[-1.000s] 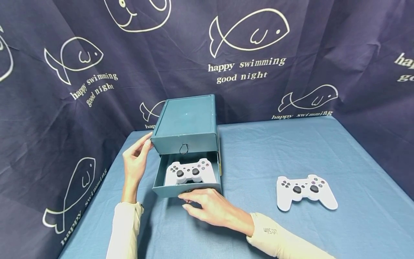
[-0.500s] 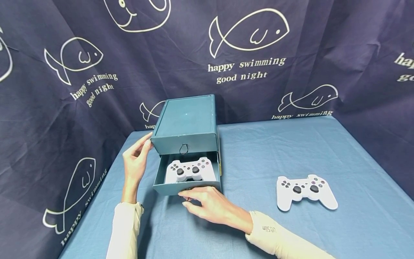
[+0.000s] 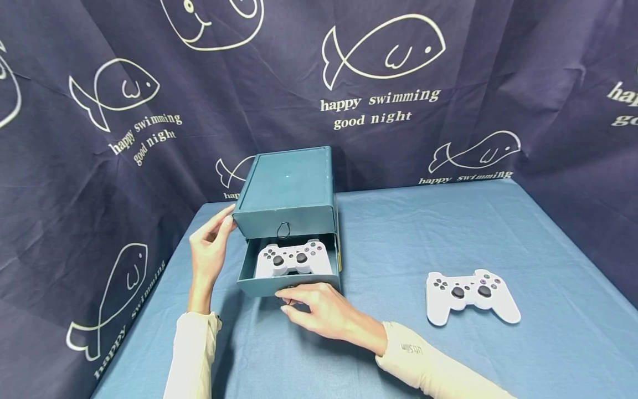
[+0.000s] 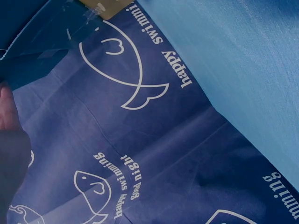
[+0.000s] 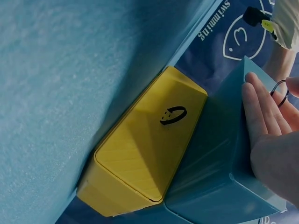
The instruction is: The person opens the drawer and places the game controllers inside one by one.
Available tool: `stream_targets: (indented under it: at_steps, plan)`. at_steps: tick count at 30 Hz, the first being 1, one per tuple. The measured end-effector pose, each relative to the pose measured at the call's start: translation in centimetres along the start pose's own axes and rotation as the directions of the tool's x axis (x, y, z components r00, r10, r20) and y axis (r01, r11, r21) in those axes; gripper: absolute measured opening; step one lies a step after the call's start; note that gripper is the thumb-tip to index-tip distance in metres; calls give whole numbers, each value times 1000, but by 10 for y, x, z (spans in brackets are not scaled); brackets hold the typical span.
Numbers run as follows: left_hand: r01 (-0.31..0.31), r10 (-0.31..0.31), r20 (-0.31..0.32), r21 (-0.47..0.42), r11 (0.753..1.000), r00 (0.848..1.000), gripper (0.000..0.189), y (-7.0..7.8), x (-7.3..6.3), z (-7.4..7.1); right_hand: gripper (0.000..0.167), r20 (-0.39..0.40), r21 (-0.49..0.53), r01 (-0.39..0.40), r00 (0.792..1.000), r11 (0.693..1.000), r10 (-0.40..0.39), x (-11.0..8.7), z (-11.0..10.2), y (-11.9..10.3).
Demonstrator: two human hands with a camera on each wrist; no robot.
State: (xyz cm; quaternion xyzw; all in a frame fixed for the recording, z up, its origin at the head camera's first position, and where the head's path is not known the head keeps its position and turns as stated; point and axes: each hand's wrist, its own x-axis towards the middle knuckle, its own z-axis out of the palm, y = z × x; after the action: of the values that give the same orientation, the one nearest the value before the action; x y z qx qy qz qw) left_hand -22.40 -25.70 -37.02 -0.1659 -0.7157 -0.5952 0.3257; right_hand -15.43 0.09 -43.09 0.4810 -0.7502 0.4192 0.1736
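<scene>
A teal drawer cabinet (image 3: 289,177) stands at the back left of the table. Below its top section a teal drawer (image 3: 254,285) is partly pulled out, and a white game controller (image 3: 293,259) lies inside. My right hand (image 3: 324,310) has its fingers laid against the drawer's front. In the right wrist view these fingers (image 5: 261,102) look nearly straight, beside a black ring pull (image 5: 280,91) near the thumb. With extended fingers and thumb, my left hand (image 3: 211,238) touches the cabinet's left front corner; its fingertips are partly hidden. The left wrist view shows little of that hand.
A second white game controller (image 3: 471,296) lies on the blue tablecloth (image 3: 399,238) to the right. Under the teal drawer is a yellow drawer (image 5: 149,135) with a black loop pull (image 5: 176,115). A dark blue printed curtain (image 3: 279,100) hangs behind and beside the table.
The teal drawer has slid a little inward, carrying its controller with it. My right hand has moved forward along with the drawer front. My left hand has stayed put at the corner.
</scene>
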Motion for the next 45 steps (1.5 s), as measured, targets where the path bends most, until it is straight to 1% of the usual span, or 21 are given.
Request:
stream_targets:
  at_steps: [5,11,17,27,33,42,45]
  plan:
    - [-1,1,-2,-15,1000,1000,27,1,0,0,27,-13,-6,-8,1000,1000,8,2,1,3]
    - [-1,1,2,13,1000,1000,27,1,1,0,27,-34,-3,-8,999,1000,8,5,2,7]
    - [-2,2,-1,11,1000,1000,27,3,0,1,27,-36,25,-24,999,999,25,7,3,12]
    - [4,-4,0,-5,1000,1000,27,1,-1,1,27,-54,33,-30,998,999,31,12,3,21]
    - [2,-2,1,3,1000,1000,27,1,0,1,28,-67,23,-33,997,999,35,16,3,26]
    - [-4,5,-7,23,1000,1000,26,1,0,1,28,-70,40,-33,997,999,36,19,2,30]
    - [-5,5,-5,10,1000,1000,26,1,-1,0,28,-75,36,-34,996,999,37,20,2,31]
